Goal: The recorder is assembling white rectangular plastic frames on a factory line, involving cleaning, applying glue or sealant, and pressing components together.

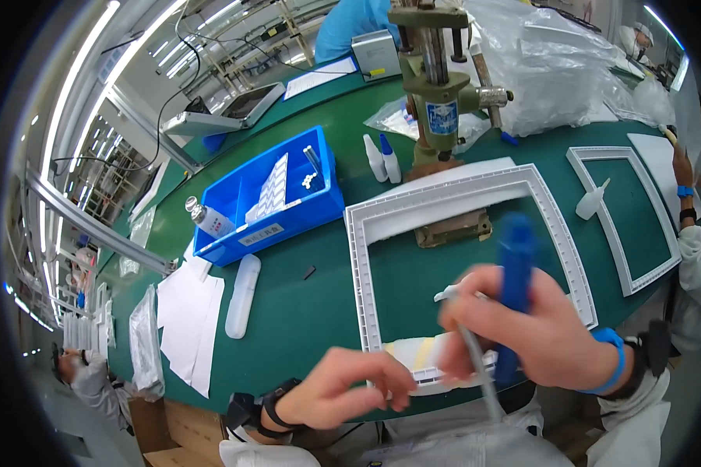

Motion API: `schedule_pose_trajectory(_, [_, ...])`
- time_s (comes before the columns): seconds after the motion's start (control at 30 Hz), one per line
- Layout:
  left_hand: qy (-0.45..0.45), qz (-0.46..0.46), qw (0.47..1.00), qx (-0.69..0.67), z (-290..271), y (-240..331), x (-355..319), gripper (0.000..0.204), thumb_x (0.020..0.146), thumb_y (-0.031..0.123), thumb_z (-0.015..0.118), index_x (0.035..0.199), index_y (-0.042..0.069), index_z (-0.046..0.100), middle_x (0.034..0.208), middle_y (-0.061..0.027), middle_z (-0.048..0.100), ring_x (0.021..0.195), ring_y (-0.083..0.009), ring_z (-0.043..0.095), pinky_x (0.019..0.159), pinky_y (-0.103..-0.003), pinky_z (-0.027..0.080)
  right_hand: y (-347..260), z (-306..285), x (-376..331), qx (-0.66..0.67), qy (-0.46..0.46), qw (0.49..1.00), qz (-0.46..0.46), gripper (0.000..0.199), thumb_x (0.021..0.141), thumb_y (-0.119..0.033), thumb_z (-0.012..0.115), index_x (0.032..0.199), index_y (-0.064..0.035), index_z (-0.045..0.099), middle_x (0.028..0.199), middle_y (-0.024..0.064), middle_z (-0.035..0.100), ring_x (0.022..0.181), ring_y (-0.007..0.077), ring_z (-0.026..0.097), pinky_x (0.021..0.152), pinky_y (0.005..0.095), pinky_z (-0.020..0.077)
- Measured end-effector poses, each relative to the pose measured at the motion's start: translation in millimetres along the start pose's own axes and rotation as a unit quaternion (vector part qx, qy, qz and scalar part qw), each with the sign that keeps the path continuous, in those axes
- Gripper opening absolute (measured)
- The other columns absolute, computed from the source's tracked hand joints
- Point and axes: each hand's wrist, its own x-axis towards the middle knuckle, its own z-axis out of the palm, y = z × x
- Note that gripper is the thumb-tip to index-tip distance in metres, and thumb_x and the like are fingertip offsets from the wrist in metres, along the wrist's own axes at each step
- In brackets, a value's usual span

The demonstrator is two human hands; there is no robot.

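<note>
Lower right: right hand clenches blue tool, left hand loosely curled; a slip could scuff white frame.

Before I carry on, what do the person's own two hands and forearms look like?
Both are ungloved. The left hand has a black strap at the wrist, then a white sleeve. The right hand has a blue wristband, a black band behind it, and another white sleeve.
</note>
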Motion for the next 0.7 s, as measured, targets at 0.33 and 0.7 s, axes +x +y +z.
schedule_pose_trajectory(0.33, [0.216, -0.002, 0.968, -0.127, -14.5, -17.9, -26.8, 0.028, 0.103, 0.014, 0.036, 0.124, -0.001, 0.048, 0.067, -0.0045, 0.056, 0.047, -0.0083, 0.047, 0.043, -0.021, 0.036, -1.0, 26.6, 74.9, -0.343, -0.001, 0.918, -0.197, 0.033, 0.095, -0.029, 0.064, 0.111, -0.0020, 0.055, 0.086, 0.0130, 0.067, 0.080, 0.0181, 0.066, 0.068, 0.0309, 0.0507])
schedule_pose_trajectory(0.7, [0.402, -0.165, 0.860, 0.268, -74.2, -67.3, -33.1, 0.013, 0.096, 0.013, 0.053, 0.103, 0.003, 0.058, 0.056, -0.0061, 0.058, 0.045, -0.0174, 0.055, 0.045, -0.032, 0.041, 22.2, -31.0, 106.4, -0.679, -0.159, 0.714, -0.065, 0.030, 0.089, -0.034, 0.064, 0.102, -0.0065, 0.065, 0.077, 0.0172, 0.066, 0.071, 0.0366, 0.064, 0.069, 0.0435, 0.0501])
